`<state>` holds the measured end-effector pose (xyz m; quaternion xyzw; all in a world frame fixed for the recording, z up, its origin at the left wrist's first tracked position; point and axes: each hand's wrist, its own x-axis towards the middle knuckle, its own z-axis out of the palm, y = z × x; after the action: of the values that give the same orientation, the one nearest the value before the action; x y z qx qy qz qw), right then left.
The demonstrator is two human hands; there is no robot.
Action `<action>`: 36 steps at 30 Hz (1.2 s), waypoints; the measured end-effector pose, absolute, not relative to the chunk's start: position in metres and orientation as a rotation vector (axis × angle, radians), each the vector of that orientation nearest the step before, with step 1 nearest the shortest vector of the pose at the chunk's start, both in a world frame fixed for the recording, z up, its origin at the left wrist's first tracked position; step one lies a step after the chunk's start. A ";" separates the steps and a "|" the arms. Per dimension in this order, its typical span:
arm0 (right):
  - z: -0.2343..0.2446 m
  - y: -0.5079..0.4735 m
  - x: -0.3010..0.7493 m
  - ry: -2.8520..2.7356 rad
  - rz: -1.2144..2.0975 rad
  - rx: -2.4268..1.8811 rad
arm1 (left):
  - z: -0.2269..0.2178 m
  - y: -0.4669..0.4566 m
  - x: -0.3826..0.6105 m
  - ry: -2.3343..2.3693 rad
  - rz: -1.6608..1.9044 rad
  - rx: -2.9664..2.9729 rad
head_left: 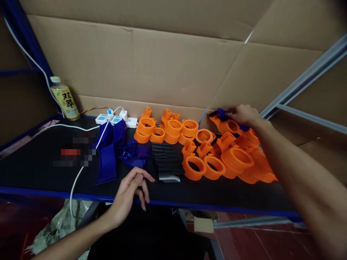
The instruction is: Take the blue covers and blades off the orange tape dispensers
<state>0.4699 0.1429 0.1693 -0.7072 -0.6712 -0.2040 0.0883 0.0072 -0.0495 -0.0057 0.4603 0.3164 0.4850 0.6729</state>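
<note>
My right hand (245,115) reaches to the back right of the table. Its fingers are closed on an orange tape dispenser (227,125) that carries a dark blue piece at its upper end; the exact grip is partly hidden. Below my right forearm lie several more orange tape dispensers (241,159) in a pile. Over the table's front edge hovers my left hand (132,191), fingers loosely bent and apart, with nothing in it. A stack of black strips (168,160) lies just beyond it, with a silver strip (169,178) at the near end.
Dark blue plastic plates (106,164) stand stacked left of centre, beside loose blue pieces (134,151). Orange ring-shaped parts (173,126) line the back. A white power strip (131,122), trailing white cable (77,177) and yellow-labelled bottle (65,99) occupy the left. Cardboard (168,65) walls the back.
</note>
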 end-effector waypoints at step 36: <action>0.088 -0.079 0.173 -2.709 -0.775 -0.939 | 0.003 -0.052 0.001 0.437 1.176 0.624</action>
<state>0.1733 -0.0791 0.0877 -0.3151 -0.9087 -0.2601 0.0857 0.0011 -0.0523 0.0029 0.2872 0.2012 0.5412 0.7643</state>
